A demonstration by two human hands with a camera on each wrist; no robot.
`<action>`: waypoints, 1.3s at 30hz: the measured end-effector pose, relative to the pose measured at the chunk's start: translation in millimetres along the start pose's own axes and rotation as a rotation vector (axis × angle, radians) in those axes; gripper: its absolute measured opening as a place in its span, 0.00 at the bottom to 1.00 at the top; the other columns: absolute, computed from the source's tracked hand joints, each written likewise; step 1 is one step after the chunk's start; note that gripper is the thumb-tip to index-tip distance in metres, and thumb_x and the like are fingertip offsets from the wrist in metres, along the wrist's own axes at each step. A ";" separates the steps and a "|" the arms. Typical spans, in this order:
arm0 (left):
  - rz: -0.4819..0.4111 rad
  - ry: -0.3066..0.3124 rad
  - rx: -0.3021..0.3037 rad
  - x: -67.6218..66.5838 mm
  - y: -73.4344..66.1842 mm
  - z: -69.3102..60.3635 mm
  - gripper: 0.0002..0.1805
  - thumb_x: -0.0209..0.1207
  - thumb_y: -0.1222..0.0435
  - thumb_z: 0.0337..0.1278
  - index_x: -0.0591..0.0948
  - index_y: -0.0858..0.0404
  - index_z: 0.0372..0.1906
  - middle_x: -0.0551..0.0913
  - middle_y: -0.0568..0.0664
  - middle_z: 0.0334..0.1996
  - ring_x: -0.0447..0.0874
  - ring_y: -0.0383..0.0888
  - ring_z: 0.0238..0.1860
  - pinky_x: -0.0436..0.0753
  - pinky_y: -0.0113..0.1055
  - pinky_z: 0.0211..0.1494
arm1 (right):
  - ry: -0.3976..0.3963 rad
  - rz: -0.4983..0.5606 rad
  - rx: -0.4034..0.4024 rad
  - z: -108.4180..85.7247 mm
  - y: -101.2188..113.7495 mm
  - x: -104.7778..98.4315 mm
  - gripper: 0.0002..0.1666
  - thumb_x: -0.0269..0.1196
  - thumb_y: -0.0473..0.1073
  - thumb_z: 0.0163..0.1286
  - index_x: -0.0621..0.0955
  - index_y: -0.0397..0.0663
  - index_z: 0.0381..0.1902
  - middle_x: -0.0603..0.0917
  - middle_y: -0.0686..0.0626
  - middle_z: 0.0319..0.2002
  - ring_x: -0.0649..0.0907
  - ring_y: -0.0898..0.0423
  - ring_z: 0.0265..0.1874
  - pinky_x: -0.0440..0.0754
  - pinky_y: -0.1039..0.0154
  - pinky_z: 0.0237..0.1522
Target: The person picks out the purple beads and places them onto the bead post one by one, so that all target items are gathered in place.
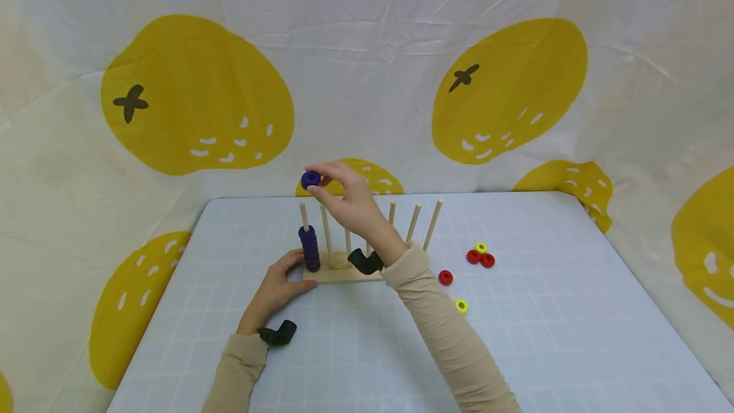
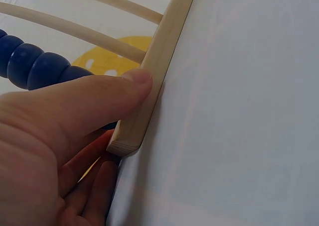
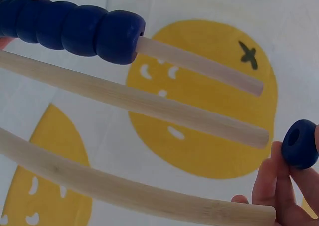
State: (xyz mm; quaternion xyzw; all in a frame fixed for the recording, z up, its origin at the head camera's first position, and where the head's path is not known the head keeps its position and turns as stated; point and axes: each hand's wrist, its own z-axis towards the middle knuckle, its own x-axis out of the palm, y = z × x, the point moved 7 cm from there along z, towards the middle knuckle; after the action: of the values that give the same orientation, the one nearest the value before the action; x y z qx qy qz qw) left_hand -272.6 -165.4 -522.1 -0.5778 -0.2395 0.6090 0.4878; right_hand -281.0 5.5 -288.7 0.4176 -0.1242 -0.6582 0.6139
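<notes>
A blue bead with a hole through it is pinched between the thumb and fingers of my right hand, held above the left end of the wooden peg rack. Several blue beads are stacked on the leftmost peg, whose tip sticks out bare above them. My left hand grips the left end of the rack's base, its thumb lying on the front edge. The right arm hides part of the rack and some pegs in the head view.
Right of the rack, red beads and yellow beads lie loose on the pale checked table. Bare upright pegs stand along the rack. Behind hangs a white cloth printed with yellow fruit.
</notes>
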 end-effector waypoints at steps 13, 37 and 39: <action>-0.010 -0.005 0.021 0.0 -2.5 0.3 0.28 0.76 0.63 0.46 0.82 0.63 0.56 0.76 0.54 0.63 0.68 0.56 0.68 0.64 0.57 0.72 | 0.109 -0.010 0.041 -4.0 -5.1 15.3 0.18 0.65 0.35 0.69 0.82 0.38 0.56 0.83 0.44 0.48 0.80 0.52 0.44 0.80 0.56 0.53; -0.002 -0.004 0.024 -0.8 0.0 1.1 0.30 0.77 0.61 0.45 0.81 0.61 0.57 0.78 0.51 0.61 0.70 0.53 0.67 0.67 0.52 0.72 | 0.266 -0.119 0.035 -7.3 -3.4 24.6 0.17 0.65 0.37 0.69 0.82 0.37 0.54 0.85 0.44 0.48 0.80 0.48 0.45 0.79 0.66 0.47; -0.002 -0.006 0.017 -0.5 0.3 1.0 0.30 0.77 0.62 0.45 0.81 0.61 0.57 0.78 0.51 0.61 0.70 0.53 0.67 0.67 0.53 0.72 | 0.271 -0.123 0.047 -7.7 -3.8 24.8 0.17 0.66 0.37 0.69 0.83 0.38 0.54 0.85 0.45 0.48 0.80 0.50 0.44 0.78 0.69 0.47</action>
State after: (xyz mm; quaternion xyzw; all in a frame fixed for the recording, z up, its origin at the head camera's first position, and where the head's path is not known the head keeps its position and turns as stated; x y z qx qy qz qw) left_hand -273.7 -165.7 -521.9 -0.5717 -0.2363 0.6122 0.4925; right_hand -275.6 -13.6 -305.9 0.5235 -0.0297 -0.6293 0.5736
